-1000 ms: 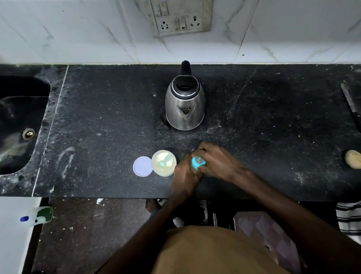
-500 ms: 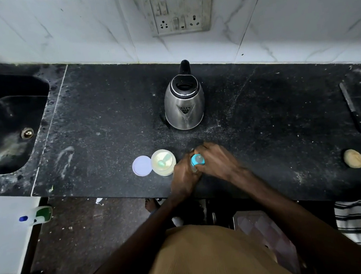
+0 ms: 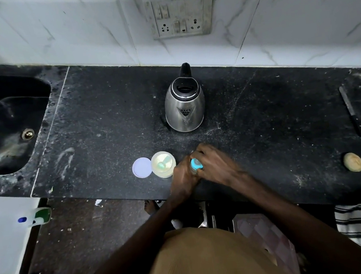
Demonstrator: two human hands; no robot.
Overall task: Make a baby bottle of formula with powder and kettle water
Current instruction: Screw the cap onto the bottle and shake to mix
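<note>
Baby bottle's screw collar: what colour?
The collar is turquoise blue; the head view, the only one, shows it.

- I watch from one head-worn camera, looking steeply down on the black speckled stone surface.
- It faces the white marble-tiled wall, close in.

The person wears a plain ochre-brown top, its cloth smooth with faint fine vertical lines, covering the chest and belly across the lower middle of the view. The left arm and right arm show bare on either side of it, uncovered along their whole visible length down to the left grip and right grip. Knuckles and tendons stand out on the back of the right grip. Under the desk edge, toes of a bare foot show on the floor.
</note>
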